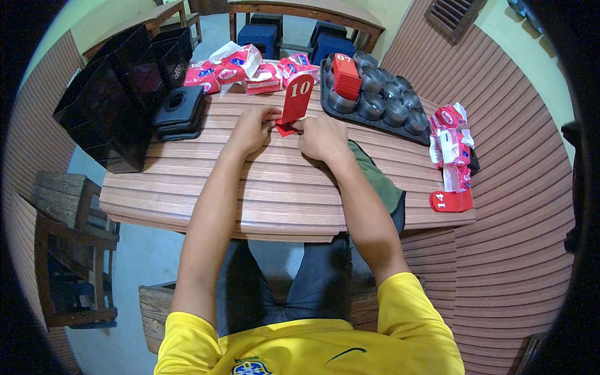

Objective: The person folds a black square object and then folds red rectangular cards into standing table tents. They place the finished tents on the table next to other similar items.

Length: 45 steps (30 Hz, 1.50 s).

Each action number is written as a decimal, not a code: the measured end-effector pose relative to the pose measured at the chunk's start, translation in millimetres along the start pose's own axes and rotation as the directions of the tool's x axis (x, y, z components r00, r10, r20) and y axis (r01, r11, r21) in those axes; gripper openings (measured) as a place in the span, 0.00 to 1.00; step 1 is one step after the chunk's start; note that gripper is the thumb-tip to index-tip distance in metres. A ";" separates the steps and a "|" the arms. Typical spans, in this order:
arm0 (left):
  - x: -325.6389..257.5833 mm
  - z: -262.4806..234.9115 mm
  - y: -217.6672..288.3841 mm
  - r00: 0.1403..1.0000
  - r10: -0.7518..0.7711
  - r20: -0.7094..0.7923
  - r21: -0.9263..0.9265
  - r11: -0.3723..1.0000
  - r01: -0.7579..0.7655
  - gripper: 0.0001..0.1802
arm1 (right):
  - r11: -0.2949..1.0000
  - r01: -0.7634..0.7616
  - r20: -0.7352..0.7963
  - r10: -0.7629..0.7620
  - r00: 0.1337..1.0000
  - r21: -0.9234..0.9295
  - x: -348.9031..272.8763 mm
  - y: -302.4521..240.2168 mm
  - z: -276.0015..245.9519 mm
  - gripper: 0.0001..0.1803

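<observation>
A red table number sign (296, 99) stands upright on the wooden table, its small foot on the tabletop. My left hand (253, 129) pinches the left side of the foot between thumb and fingers. On the other side, my right hand (323, 136) has its curled fingers at the foot's right edge. Part of the foot is hidden by my fingertips. Beside my right wrist lies a green cloth (379, 182) with a dark edge, partly covered by my forearm.
Pink-and-white tissue packs (262, 80) line the table's far side; more tissue packs (451, 142) lie right. A black tray (342, 111) holds metal cups (395, 112) and stacked red signs (345, 76). Black holders (119, 103) and flat black boxes (178, 111) stand left. Another red sign (451, 201) lies near the right corner.
</observation>
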<state>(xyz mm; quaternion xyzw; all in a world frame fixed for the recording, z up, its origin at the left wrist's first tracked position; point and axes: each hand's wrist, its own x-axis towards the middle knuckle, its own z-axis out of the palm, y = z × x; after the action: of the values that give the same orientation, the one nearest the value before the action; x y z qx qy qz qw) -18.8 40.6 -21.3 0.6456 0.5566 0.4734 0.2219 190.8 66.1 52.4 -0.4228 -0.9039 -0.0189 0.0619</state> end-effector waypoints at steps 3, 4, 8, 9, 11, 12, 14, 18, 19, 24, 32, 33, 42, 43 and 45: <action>0.8 -0.2 1.7 1.000 -0.020 0.007 0.033 0.999 0.020 0.23 | 0.999 -0.001 -0.002 0.001 1.000 -0.033 1.2 -3.7 1.4 0.20; 0.9 0.4 1.9 1.000 -0.027 0.008 0.051 0.998 0.027 0.23 | 1.000 0.019 0.012 -0.019 1.000 -0.008 0.6 -4.4 1.7 0.20; -0.5 1.1 0.8 1.000 -0.017 0.001 -0.005 1.000 0.017 0.23 | 0.996 0.050 0.011 -0.051 0.999 0.078 -1.2 -1.1 0.1 0.16; -1.0 1.4 0.4 1.000 -0.023 0.006 -0.022 0.999 0.023 0.23 | 0.998 0.021 -0.022 -0.020 1.000 0.067 -1.7 3.8 -2.2 0.16; -1.9 1.6 -0.3 1.000 -0.026 -0.005 -0.007 1.000 0.026 0.21 | 1.000 -0.008 -0.014 0.008 1.000 0.029 3.5 4.8 -2.9 0.19; -1.6 1.1 -0.5 0.999 -0.035 -0.005 0.010 0.999 0.035 0.21 | 1.000 -0.028 -0.010 0.028 1.000 0.005 3.1 5.5 -2.2 0.20; -0.4 1.8 -0.4 0.999 -0.044 0.007 0.020 0.999 0.043 0.20 | 0.999 0.051 0.030 -0.052 0.998 0.016 2.8 3.8 1.2 0.20; -1.4 1.0 3.2 0.999 -0.040 -0.033 0.014 0.999 0.040 0.20 | 0.998 0.041 -0.040 -0.039 0.998 0.048 -0.1 1.7 4.7 0.17; -1.8 0.7 4.4 0.999 -0.036 -0.028 0.022 0.999 0.037 0.19 | 0.999 -0.001 -0.095 0.006 0.995 0.054 0.4 0.5 5.2 0.14; -1.8 1.1 9.2 0.999 -0.044 -0.012 -0.024 0.999 0.043 0.19 | 0.997 0.069 0.020 -0.068 0.998 -0.048 4.6 -4.3 6.1 0.20; -4.0 1.4 13.2 0.997 -0.061 -0.048 0.006 0.998 0.062 0.20 | 0.995 0.068 0.006 -0.068 0.998 0.072 0.8 2.3 7.1 0.19; -4.2 1.3 13.3 0.997 -0.059 -0.044 0.012 0.998 0.059 0.20 | 0.985 0.106 0.003 -0.107 0.994 0.134 0.1 3.3 7.9 0.17; -1.7 1.4 7.1 0.998 -0.050 -0.022 -0.018 0.999 0.050 0.18 | 0.977 0.127 0.034 -0.135 0.990 0.174 -2.1 5.2 5.7 0.16; -1.7 1.6 7.0 0.998 -0.066 -0.020 -0.030 0.997 0.066 0.18 | 0.981 0.109 0.063 -0.121 0.991 0.163 -1.7 4.5 4.0 0.16; -2.3 1.3 7.6 0.996 -0.083 -0.015 -0.035 0.996 0.082 0.19 | 0.971 0.117 0.082 -0.137 0.987 0.207 -3.3 11.4 -0.3 0.17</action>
<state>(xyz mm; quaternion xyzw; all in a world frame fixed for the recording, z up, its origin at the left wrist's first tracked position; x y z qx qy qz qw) -13.7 36.7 -16.5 0.6144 0.5764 0.4785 0.2476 201.6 70.9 52.1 -0.3560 -0.9283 0.0891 0.0599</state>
